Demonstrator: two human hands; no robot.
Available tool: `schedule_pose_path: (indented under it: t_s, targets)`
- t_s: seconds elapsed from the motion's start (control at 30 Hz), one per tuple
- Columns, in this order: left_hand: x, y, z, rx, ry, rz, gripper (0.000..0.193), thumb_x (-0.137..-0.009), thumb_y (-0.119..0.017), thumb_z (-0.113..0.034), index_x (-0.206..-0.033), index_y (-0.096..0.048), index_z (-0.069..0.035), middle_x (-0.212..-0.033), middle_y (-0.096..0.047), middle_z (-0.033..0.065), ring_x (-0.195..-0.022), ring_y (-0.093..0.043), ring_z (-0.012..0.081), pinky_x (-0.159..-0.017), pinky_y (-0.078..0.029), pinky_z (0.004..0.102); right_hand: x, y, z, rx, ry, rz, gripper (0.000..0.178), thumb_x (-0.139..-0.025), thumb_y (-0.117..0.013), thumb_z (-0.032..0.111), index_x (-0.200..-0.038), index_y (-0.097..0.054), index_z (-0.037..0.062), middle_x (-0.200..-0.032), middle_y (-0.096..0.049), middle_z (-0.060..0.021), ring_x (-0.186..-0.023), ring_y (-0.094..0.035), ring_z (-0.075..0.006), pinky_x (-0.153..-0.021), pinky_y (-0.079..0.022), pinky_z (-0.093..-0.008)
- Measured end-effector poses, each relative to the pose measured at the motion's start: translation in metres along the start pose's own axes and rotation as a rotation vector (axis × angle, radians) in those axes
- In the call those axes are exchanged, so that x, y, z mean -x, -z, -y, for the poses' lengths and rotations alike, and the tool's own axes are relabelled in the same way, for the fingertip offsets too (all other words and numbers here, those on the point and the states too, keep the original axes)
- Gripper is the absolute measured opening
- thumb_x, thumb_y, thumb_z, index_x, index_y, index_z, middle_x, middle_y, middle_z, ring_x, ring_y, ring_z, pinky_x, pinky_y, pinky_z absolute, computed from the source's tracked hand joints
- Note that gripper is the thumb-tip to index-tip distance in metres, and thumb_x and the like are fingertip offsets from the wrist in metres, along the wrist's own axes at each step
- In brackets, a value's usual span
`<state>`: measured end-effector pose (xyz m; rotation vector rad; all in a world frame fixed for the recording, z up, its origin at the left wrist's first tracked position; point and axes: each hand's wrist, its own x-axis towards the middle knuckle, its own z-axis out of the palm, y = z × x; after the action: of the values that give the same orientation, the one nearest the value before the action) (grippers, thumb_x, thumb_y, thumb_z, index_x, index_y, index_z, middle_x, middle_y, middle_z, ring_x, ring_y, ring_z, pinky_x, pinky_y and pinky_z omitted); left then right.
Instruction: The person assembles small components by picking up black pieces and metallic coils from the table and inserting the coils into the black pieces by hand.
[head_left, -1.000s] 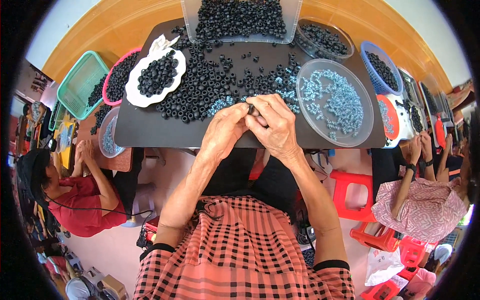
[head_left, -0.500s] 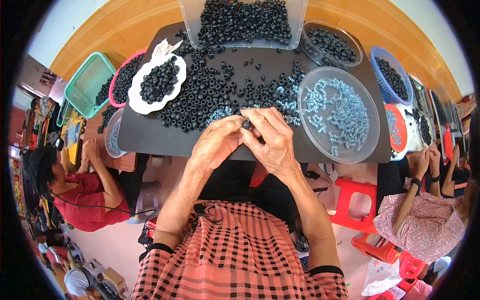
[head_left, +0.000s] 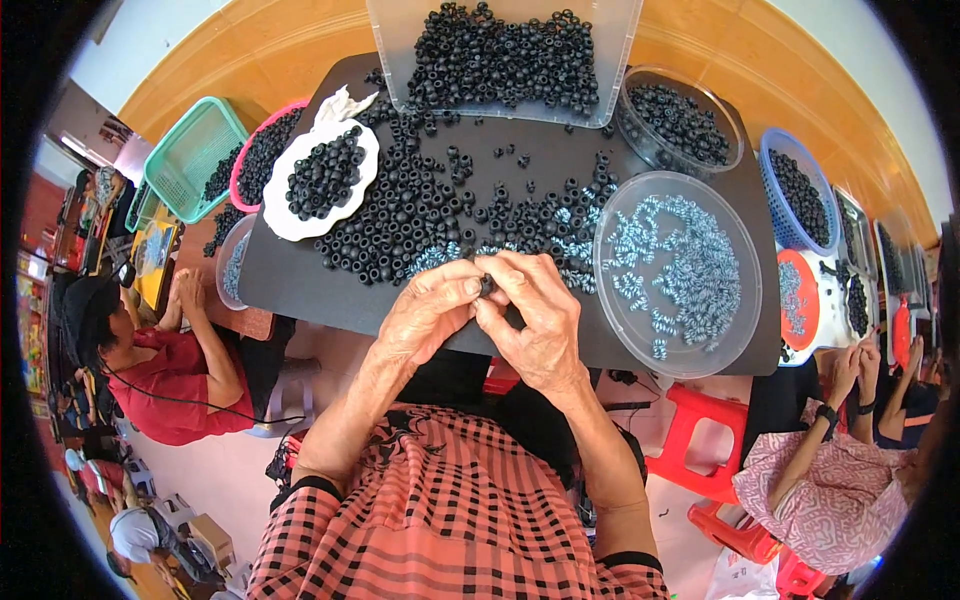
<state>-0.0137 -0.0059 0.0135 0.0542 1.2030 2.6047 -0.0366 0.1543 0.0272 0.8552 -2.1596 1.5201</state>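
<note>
A small round black piece (head_left: 487, 285) is pinched between the fingertips of my left hand (head_left: 428, 308) and my right hand (head_left: 535, 318), above the near edge of the dark table. Fingers partly cover the piece, so whether a spring is in it cannot be told. Beyond my hands lie many loose black pieces (head_left: 395, 220), round with a hole, heaped on the tabletop. Small coil springs (head_left: 432, 258) are mixed in along the heap's near side. To the right, a round clear tray (head_left: 625, 328) holds many more silvery-blue springs (head_left: 695, 270).
A scalloped white plate (head_left: 277, 217) of black pieces stands left. At the back are a clear bin (head_left: 385, 75) and a round clear container (head_left: 640, 140), both with black pieces. Co-workers sit at left (head_left: 185, 385) and right (head_left: 820, 470). A red stool (head_left: 680, 470) stands right.
The view has tilted, so the table and its containers appear lower in the picture. Both hands keep the black piece pinched, with the fingers slightly shifted around it.
</note>
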Motion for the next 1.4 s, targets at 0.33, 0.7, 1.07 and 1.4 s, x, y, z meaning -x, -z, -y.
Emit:
schedule_pose_path:
  t_s: [0.33,0.7,1.07,1.4]
  targets:
    - [0.001,0.002,0.0,0.011,-0.017,0.015,0.021,-0.094,-0.057,-0.013,-0.107,-0.063,0.002,-0.102,-0.064,0.0105,-0.095,-0.061,0.0194,-0.088,-0.048,0.0315,-0.002,0.003,0.005,0.034,0.025,-0.035,0.038,-0.068,-0.071,-0.005,-0.105,-0.067,0.002,-0.098,-0.064,-0.0102,-0.081,-0.06,-0.022,-0.069,-0.051,-0.0314]
    - [0.013,-0.014,-0.012,-0.683,-0.187,-0.226,0.021,-0.093,-0.056,-0.009,-0.109,-0.063,0.001,-0.088,-0.068,0.0025,-0.084,-0.059,0.0061,-0.079,-0.048,0.0227,-0.007,0.003,0.01,0.045,0.01,-0.007,0.038,-0.072,-0.067,-0.008,-0.109,-0.065,0.0007,-0.099,-0.064,-0.0115,-0.081,-0.063,-0.0203,-0.071,-0.052,-0.0294]
    - [0.012,-0.014,-0.011,-0.753,-0.151,-0.174,0.018,-0.092,-0.056,-0.006,-0.106,-0.062,0.002,-0.082,-0.063,-0.0009,-0.077,-0.056,0.0039,-0.071,-0.047,0.0203,-0.003,0.001,0.002,-0.076,-0.097,-0.013,0.02,-0.077,-0.068,-0.007,-0.095,-0.067,0.0005,-0.088,-0.066,-0.0098,-0.075,-0.066,-0.0174,-0.065,-0.053,-0.0273]
    - [0.004,0.004,-0.014,-0.274,0.102,-0.016,0.019,-0.094,-0.054,-0.01,-0.105,-0.062,0.004,-0.09,-0.065,0.0045,-0.083,-0.06,0.0097,-0.079,-0.049,0.024,-0.003,0.004,0.001,-0.117,-0.033,0.005,0.019,-0.072,-0.068,-0.011,-0.088,-0.066,0.0006,-0.084,-0.065,-0.0092,-0.069,-0.063,-0.0146,-0.06,-0.05,-0.025]
